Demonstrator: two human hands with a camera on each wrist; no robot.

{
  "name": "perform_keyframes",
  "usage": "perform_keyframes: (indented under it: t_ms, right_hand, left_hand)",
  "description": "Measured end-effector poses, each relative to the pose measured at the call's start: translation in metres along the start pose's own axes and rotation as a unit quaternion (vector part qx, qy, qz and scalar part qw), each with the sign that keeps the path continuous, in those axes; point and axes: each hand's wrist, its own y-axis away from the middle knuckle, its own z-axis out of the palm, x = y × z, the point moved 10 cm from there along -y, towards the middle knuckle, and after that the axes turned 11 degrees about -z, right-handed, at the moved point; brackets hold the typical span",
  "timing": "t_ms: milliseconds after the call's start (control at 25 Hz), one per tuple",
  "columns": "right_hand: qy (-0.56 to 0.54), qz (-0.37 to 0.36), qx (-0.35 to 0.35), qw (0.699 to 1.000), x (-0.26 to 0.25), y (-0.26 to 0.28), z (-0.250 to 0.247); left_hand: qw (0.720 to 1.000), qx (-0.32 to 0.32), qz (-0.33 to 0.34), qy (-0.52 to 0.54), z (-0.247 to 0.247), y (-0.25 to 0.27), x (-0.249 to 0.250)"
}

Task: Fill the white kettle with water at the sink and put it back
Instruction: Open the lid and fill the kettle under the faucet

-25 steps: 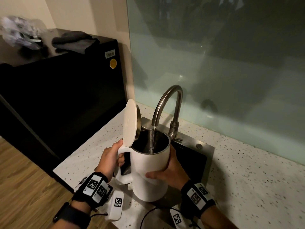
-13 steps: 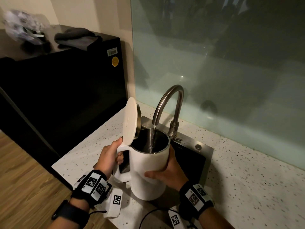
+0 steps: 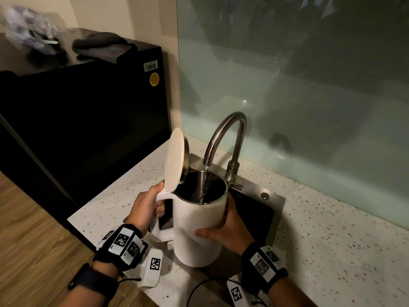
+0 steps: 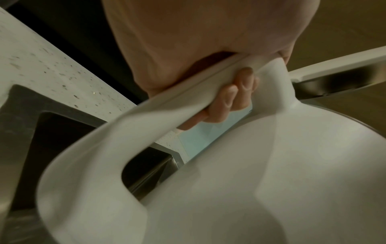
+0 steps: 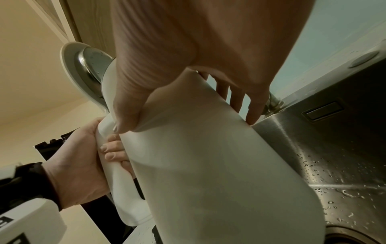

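The left hand (image 3: 147,207) wraps its curled fingers (image 4: 236,97) through the smooth, matte loop of the handle (image 4: 117,143) on the white kettle (image 3: 200,227). The right hand (image 3: 228,229) cups the rounded body at its 3 o'clock side, thumb across the front and straight fingers (image 5: 236,99) spread behind. The kettle hangs over the near-left corner of the sink (image 3: 274,202), tilted slightly, its round lid (image 3: 174,160) standing open at 10 o'clock with a shiny metal inner face. A thin stream of water (image 3: 204,182) runs from the arched brushed-steel faucet (image 3: 230,138) at 12 o'clock into the polished steel interior.

Compared with half a second ago, the kettle, both hands and the stream sit in nearly the same arrangement; only the viewpoint has shifted a little.

The sink basin is brushed steel, beaded with droplets. Around it lies a pale speckled stone countertop (image 3: 332,240), with a frosted green glass backsplash (image 3: 309,107) behind. At 9 o'clock stands a glossy black cabinet (image 3: 88,111) with a folded dark cloth (image 3: 104,46) on top. Wood-grain flooring (image 3: 33,229) shows at 8 o'clock.
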Motion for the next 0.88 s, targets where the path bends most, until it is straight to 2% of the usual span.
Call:
perform_keyframes:
  t_ms: [880]
  right_hand:
    - [-0.011,-0.014,0.004,1.000,0.0012,0.0060,-0.0015]
  left_hand:
    - [1.000,-0.014,0.019,0.007,0.0027,0.0007,-0.0039]
